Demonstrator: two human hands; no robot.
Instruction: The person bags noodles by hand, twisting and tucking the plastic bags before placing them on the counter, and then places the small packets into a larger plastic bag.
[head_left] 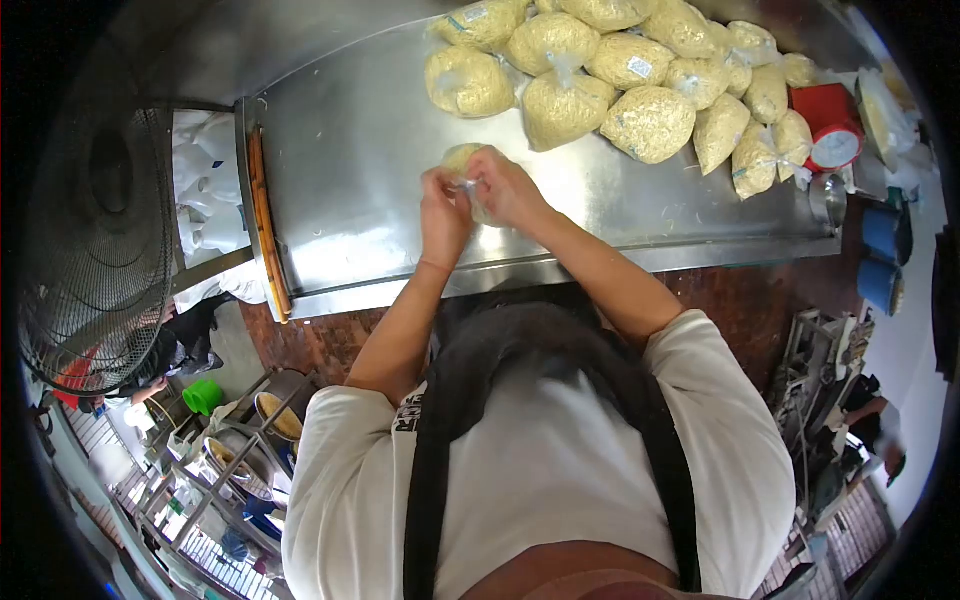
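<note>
A clear plastic bag of pale yellow noodle-like food (462, 156) is between my hands over the steel table (350, 170). My left hand (446, 212) is closed on the gathered neck of the bag, fingers pinched together. From the other side, my right hand (508, 188) also pinches the bag's neck. Most of the bag is hidden behind my hands. Beyond them lies a pile of similar filled bags (650, 122), tied at the neck, some with small labels.
A red scale (828, 122) stands at the table's right end, near a metal bowl (828, 200). Wooden sticks (266, 225) lie along the left edge. A large fan (95, 230) is at far left. Other people are visible at both sides.
</note>
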